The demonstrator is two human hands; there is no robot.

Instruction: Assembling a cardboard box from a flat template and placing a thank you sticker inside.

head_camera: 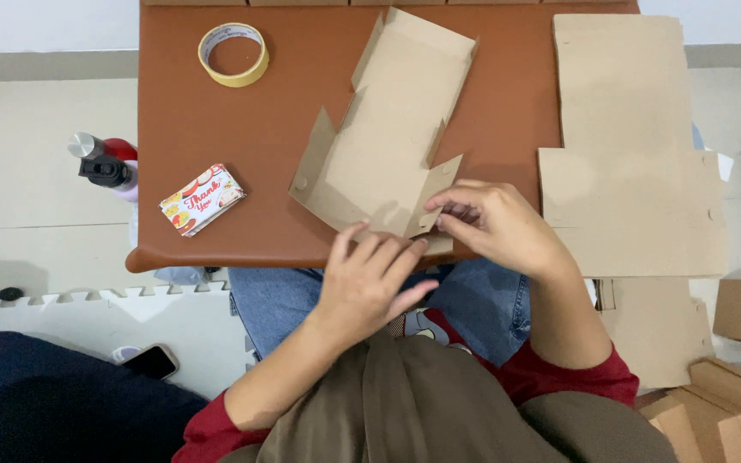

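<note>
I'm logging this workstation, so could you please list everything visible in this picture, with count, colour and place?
Cardboard box blank: one, tan, partly folded, table centre, near edge under both hands.
Flat cardboard sheets: a stack, tan, table's right side.
Tape roll: one, yellowish, table's far left.
Card stack: one, multicoloured print, table's left.
Table: one, brown.
Spray bottle: one, red with black nozzle, floor left of table.
Phone: one, dark, floor at lower left.
Folded boxes: several, tan, lower right.
Left hand: fingers on blank's near edge.
Right hand: pinching a flap.
</note>
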